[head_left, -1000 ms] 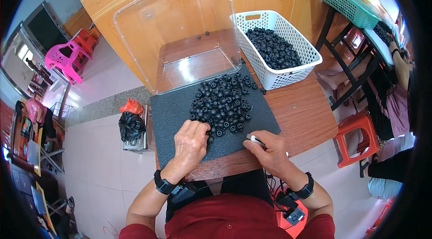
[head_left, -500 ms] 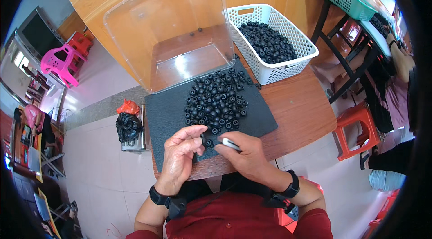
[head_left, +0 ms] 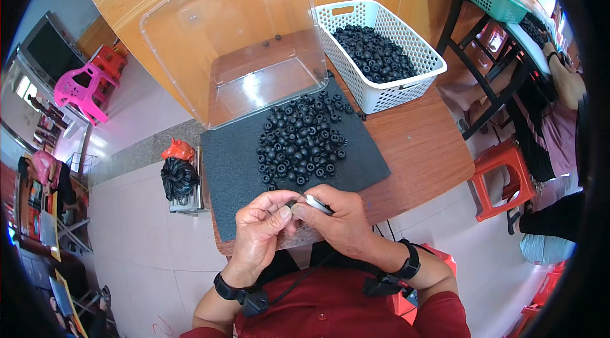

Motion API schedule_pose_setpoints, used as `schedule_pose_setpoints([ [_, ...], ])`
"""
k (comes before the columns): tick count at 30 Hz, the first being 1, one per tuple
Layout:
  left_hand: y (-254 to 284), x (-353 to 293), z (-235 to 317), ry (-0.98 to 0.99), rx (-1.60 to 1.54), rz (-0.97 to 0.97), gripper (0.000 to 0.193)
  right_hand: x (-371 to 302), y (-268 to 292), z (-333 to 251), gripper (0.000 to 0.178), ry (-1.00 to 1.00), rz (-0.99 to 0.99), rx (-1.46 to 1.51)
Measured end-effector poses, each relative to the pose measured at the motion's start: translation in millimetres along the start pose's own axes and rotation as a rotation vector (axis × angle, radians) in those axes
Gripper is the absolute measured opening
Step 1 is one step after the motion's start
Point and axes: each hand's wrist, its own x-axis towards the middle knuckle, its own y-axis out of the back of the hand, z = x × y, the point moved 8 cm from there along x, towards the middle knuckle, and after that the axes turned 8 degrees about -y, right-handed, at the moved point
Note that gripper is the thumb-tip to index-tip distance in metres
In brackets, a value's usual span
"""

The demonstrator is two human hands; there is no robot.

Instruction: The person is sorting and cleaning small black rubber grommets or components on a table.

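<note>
1 likely light, stiff piece (head_left: 291, 204) is inviting side grips. Over the table's (head_left: 416, 153) near edge, left hand (head_left: 257, 227) is pinching it, right hand (head_left: 343, 220) holding a tool (head_left: 319, 204).

A small dark piece (head_left: 291, 203), mostly hidden, sits pinched in the fingers of the left hand (head_left: 259, 222), close to a slim white tool (head_left: 319, 204) held at a slant and partly covered by the right hand (head_left: 345, 216). Just beyond, round black pieces (head_left: 300, 144), many with ring-shaped openings, lie heaped loosely on a dark mat (head_left: 230, 166).
</note>
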Motion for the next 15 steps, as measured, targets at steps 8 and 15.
schedule_pose_setpoints([
  [8, 13, -3, -2, -0.025, -0.047, -0.012, 0.019, -4, 3, 8, 0.015, -0.045, -0.049, -0.033],
  [15, 16, -9, -9, 0.016, -0.153, -0.014, 0.022, -11, -2, -1, 0.013, 0.229, -0.006, -0.299],
])
